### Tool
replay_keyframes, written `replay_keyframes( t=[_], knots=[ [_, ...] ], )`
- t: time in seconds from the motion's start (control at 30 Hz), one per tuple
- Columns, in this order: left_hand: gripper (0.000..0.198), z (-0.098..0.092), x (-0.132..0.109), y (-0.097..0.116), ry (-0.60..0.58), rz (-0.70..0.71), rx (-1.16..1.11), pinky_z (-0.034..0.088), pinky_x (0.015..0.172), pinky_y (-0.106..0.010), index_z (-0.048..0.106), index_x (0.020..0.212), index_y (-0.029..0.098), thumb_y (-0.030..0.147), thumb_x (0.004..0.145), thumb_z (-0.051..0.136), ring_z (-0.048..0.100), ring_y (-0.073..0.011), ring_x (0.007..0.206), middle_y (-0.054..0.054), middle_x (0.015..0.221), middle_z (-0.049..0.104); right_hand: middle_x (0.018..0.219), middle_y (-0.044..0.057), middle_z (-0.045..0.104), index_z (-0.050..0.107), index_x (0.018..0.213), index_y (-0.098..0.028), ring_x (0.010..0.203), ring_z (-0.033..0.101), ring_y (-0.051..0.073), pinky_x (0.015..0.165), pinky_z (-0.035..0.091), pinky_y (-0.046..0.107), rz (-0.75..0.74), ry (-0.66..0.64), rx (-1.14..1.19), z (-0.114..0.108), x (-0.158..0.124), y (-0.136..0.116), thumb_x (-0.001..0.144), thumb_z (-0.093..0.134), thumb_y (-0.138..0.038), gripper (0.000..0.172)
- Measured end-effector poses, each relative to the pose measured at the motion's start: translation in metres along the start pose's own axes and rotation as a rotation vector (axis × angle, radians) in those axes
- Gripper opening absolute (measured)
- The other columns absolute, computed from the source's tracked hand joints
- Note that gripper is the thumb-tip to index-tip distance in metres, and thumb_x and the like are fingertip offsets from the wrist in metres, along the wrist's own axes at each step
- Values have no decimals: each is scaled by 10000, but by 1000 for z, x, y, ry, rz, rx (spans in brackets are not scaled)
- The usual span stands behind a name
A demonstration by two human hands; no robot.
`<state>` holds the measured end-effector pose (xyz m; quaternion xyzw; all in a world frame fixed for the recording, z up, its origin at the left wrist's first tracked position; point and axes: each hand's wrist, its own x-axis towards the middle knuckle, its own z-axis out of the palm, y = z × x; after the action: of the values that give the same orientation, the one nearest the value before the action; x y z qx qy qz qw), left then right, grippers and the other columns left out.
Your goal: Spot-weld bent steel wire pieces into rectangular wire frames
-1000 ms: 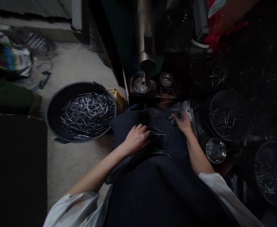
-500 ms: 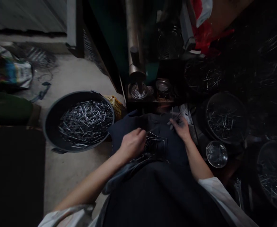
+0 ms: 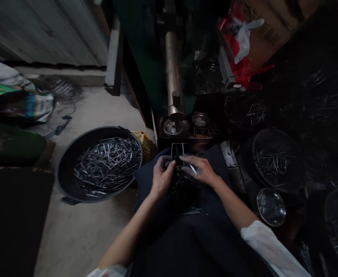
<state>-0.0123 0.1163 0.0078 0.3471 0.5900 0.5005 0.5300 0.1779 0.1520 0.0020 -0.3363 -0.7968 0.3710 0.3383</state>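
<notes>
Over my lap, my left hand [image 3: 162, 175] is closed on one side of a rectangular bent wire frame [image 3: 177, 144], whose far end points upward from my fingers. Close on the other side, my right hand [image 3: 201, 170] has its fingertips at the frame. A short, shiny metal rod [image 3: 192, 168] sticks out from between the right fingers; whether there is more than one is hard to see. Below both hands, more bent wire pieces [image 3: 182, 184] lie in the dark cloth of my lap, partly in shadow.
A large dark tub [image 3: 59, 169] full of metal pieces stands on the left, by a yellow crate [image 3: 146, 144]. Ahead is a machine with a metal cylinder [image 3: 173, 69] over a small dish [image 3: 166, 129]. Right are a basin [image 3: 254, 154] and a shiny bowl [image 3: 271, 207].
My left hand has come up from the lap with a wire frame. My right hand has moved left to meet it, still with the rod. The camera view has shifted.
</notes>
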Motion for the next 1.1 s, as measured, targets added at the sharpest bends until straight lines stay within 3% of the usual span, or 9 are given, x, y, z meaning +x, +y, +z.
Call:
replay_keyframes(
  t=[0.2,0.4,0.8,1.1],
  knots=[
    [334,7,-4,10,-29,-15,-178,449,521,-197,579,981,189,432,826,747,535,-94,520,52,658,594,1326,37,695,613,1397,-322,1219,671,210,1071,541,373,-5,-11,1,-7,10,0,946,698,-296,460],
    [296,8,2,8,-17,64,-168,432,571,-187,575,974,188,432,874,710,535,-93,598,44,694,588,1317,41,700,620,1388,-319,1217,673,212,1065,548,380,-17,-37,-8,-13,22,-4,937,713,-295,461],
    [294,5,5,3,-2,65,-166,439,598,-198,562,1010,209,467,906,659,531,-105,628,45,727,573,1314,33,703,612,1395,-334,1198,683,200,1047,563,370,-36,-52,-42,-14,29,-7,945,702,-279,462],
    [336,8,3,7,-21,26,-286,404,505,-184,551,1013,218,487,870,692,502,-93,517,64,634,560,1296,36,712,630,1376,-328,1178,695,206,1040,569,372,-47,-31,-42,-18,32,-14,942,701,-292,442]
  ],
)
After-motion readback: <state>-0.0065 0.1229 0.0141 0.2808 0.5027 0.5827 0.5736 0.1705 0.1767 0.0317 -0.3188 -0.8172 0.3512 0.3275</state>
